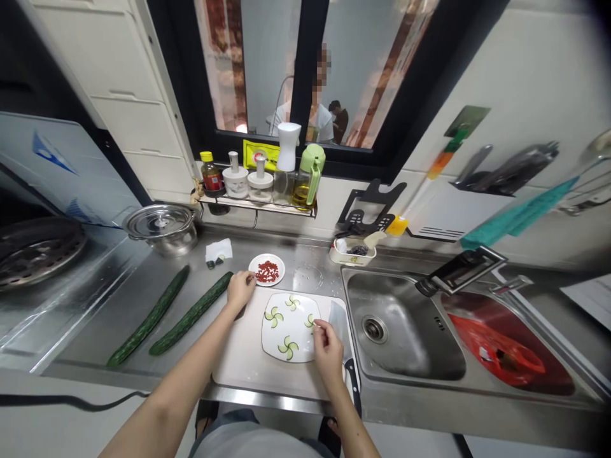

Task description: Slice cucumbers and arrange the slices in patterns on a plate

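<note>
- Your left hand: at the near rim of the saucer, fingers curled, tips nearly together; whether they grip any red bits, you cannot tell.
- Your right hand: thumb and forefinger almost closed over the slices nearest it; what they hold, if anything, you cannot tell.
- Plate: just left of your right hand, bearing four green pinwheels, on the board.
- Step in hand, as judged: decorating the pinwheels; the work calls for a fine pinch and a light, steady touch.
- Edges: the knife lies just beside your right hand, the sink beyond it; a cucumber ends near your left.
- Open room: bare board between your forearms, nearer you than the plate.
</note>
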{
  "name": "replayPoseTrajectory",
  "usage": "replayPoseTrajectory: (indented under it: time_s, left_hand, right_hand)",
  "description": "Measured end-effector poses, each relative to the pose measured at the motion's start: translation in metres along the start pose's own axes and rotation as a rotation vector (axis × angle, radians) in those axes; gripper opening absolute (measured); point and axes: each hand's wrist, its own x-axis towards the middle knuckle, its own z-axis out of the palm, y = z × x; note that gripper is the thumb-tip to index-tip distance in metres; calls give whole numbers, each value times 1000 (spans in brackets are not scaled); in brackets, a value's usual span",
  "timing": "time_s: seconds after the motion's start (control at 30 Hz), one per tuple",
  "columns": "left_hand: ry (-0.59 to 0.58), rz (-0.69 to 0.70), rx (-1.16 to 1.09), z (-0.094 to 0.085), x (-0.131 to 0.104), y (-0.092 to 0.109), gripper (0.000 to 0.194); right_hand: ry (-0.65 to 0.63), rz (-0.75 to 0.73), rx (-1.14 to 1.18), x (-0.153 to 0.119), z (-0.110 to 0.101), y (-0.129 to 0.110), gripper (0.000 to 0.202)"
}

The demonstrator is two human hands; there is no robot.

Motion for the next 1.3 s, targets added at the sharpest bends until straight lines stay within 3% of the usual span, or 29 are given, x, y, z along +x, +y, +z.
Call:
replayPoseTrajectory:
  time_s: [0.13,0.37,0.67,0.93,1.3]
  left_hand:
    - [-162,-9,204,0,27,7,25]
    - [-262,12,353,8,57,15,28]
    - [-287,76,350,18,70,14,24]
    - [-286,46,293,23,71,10,25]
    - [-215,-39,-33,14,69,7,18]
  right_hand:
    - [-6,-6,-1,0,-1,1,33]
    - [-9,27,-16,1,-3,0,34]
    - [-10,84,-20,7,-8,-4,32]
    - [-52,60,-26,12,-7,-2,32]
    - [-50,47,-40,12,-6,-2,32]
